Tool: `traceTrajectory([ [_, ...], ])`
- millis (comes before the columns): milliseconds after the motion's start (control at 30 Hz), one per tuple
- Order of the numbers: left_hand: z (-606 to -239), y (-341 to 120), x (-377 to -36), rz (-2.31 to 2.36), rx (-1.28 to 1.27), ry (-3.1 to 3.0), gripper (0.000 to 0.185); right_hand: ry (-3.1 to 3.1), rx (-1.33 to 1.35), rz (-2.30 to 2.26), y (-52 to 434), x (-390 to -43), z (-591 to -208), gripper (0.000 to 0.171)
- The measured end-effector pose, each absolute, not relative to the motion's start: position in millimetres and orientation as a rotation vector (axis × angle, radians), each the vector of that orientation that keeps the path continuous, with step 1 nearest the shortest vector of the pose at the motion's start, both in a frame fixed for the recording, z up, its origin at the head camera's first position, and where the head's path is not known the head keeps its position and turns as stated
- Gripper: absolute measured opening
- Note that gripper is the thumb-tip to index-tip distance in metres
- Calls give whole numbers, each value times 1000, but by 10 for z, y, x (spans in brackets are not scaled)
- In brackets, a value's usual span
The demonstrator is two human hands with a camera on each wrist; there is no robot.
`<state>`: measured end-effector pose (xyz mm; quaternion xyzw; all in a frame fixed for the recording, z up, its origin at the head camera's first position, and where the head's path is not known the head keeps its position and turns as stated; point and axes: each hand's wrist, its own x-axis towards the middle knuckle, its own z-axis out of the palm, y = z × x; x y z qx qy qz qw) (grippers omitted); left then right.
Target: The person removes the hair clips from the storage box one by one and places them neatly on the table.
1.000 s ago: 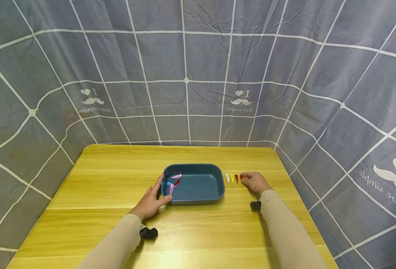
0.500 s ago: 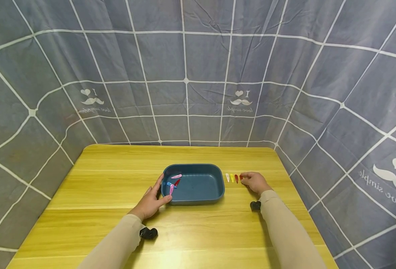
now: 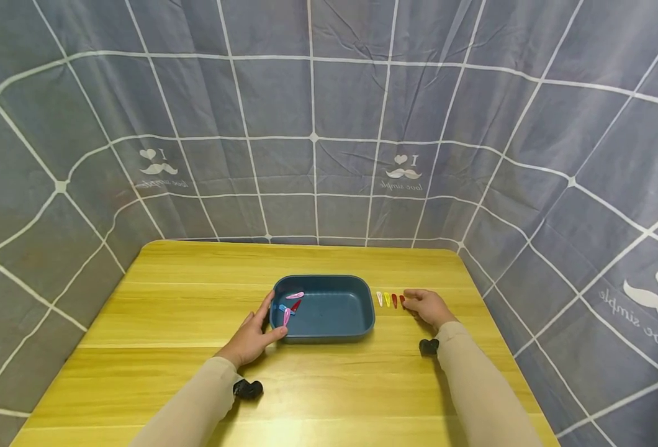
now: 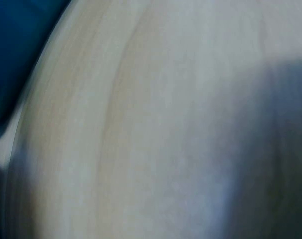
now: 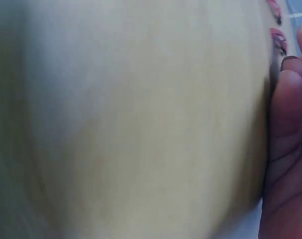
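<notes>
Judged from the layout: midway through handling small clips between tray and row, with the rightmost clip in hand now.

Left hand (image 3: 251, 335) set against the near left corner of the dark blue rectangular plastic tray (image 3: 329, 279), fingers laid fairly straight along its left wall, thumb along the near wall; bracing rather than clenching. Inside the tray, bunched at its left end: two pink clips (image 3: 294, 295), a blue clip (image 3: 282, 307) and a small red one (image 3: 295, 305).

Right hand (image 3: 428, 305) resting on the yellow wooden counter (image 3: 167, 310) right of the tray, fingertips touching the red snap hair clip (image 3: 401, 299), last in a short row with a dark red clip (image 3: 394, 300), a yellow clip (image 3: 387, 298) and a pale clip (image 3: 379, 298). Pinched or merely touched: cannot tell. In the blurred right wrist view, fingers (image 5: 290, 149) just beside that clip, not plainly round it.

Next move, as a judgement: calls for a fine fingertip pinch on a thin, flat clip without nudging its close neighbours, and a steady tray.

Behind the counter, grey checked cloth (image 3: 306, 155).
</notes>
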<state>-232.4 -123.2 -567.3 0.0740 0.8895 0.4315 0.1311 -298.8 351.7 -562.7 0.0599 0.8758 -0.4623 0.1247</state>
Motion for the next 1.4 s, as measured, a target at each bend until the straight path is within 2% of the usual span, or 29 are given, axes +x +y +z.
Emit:
traceTrajectory([
  [133, -5677, -1233, -2319, 1253, 214, 2585, 94, 2485, 177, -1438, 3532, -2987, -5582, 51],
  [433, -5669, -1233, -2309, 1258, 212, 2596, 95, 2689, 56, -1298, 3372, -3102, -5308, 47],
  [833, -5665, -1222, -2304, 1257, 209, 2600, 94, 2747, -273, -1165, 2535, -3156, -4808, 45],
  [1400, -5695, -1234, -2320, 1252, 213, 2599, 94, 2634, -621, -1027, 1536, -3271, -4841, 45],
])
